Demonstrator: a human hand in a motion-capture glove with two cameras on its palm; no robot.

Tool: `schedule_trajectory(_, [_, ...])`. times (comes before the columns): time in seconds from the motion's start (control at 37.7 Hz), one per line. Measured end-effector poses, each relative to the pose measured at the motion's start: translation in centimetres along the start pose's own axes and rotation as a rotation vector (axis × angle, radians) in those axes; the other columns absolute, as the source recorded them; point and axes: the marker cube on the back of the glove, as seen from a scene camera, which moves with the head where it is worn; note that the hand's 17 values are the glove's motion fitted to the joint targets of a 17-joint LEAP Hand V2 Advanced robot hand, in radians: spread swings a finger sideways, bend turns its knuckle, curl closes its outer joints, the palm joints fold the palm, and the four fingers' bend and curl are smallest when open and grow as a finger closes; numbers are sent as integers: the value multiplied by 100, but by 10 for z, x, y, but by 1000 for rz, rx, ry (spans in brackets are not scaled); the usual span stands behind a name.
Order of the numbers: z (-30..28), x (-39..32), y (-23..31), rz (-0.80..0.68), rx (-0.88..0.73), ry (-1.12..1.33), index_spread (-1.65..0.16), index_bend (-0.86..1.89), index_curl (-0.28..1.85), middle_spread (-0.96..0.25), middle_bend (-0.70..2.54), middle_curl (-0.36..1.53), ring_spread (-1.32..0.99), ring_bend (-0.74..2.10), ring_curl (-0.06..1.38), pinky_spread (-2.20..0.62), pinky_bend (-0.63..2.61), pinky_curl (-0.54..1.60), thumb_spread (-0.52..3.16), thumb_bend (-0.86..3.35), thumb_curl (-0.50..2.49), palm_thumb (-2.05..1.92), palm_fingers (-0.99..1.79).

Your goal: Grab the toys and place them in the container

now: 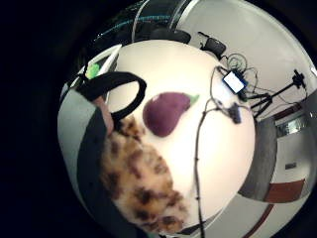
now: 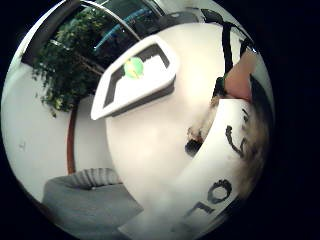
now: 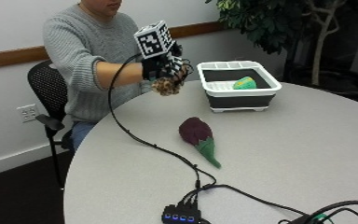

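My gloved right hand (image 3: 165,68) is raised above the table's far left side and grips a spotted brown plush toy (image 3: 168,85), which fills much of the little finger side palm view (image 1: 141,186). A purple plush eggplant (image 3: 196,131) with a green stem lies on the table near the middle, also seen from the palm (image 1: 166,113). The white container (image 3: 238,86) with dark sides stands to the right of the hand and holds a green and yellow toy (image 3: 245,83). The thumb side palm view shows the container (image 2: 137,82) and that toy (image 2: 133,67).
A black cable (image 3: 148,142) runs from the glove across the round white table (image 3: 303,154) to a USB hub (image 3: 182,217) at the near edge. A leafy plant (image 3: 272,23) stands behind the container. A black chair (image 3: 45,86) is behind the person.
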Motion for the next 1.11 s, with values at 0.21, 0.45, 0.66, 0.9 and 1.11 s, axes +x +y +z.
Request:
schedule_trajectory(0.21, [-27, -19, -31, -45, -39, -32, -39, 55, 52, -24, 80, 59, -40, 112, 44, -38, 72, 33, 94, 17, 70, 61, 107])
schedule_trajectory(0.45, [-2, -143, -95, -204, -69, 16, -39, 51, 57, -24, 81, 62, -41, 112, 46, -40, 75, 36, 74, 14, 80, 60, 100])
schedule_trajectory(0.66, [9, -200, -113, -291, -122, -76, -40, 43, 60, -25, 79, 63, -42, 112, 48, -40, 77, 39, 65, 12, 87, 58, 90])
schedule_trajectory(0.9, [42, -190, -104, -276, -323, -92, -36, 6, 56, -22, 40, 56, -35, 94, 49, -25, 106, 53, 92, -3, 79, 30, -33])
schedule_trajectory(1.11, [48, -171, -95, -283, -335, -78, -32, 3, 36, -15, 17, 44, -21, 51, 30, -8, 98, 42, 111, -4, 63, 11, -38])
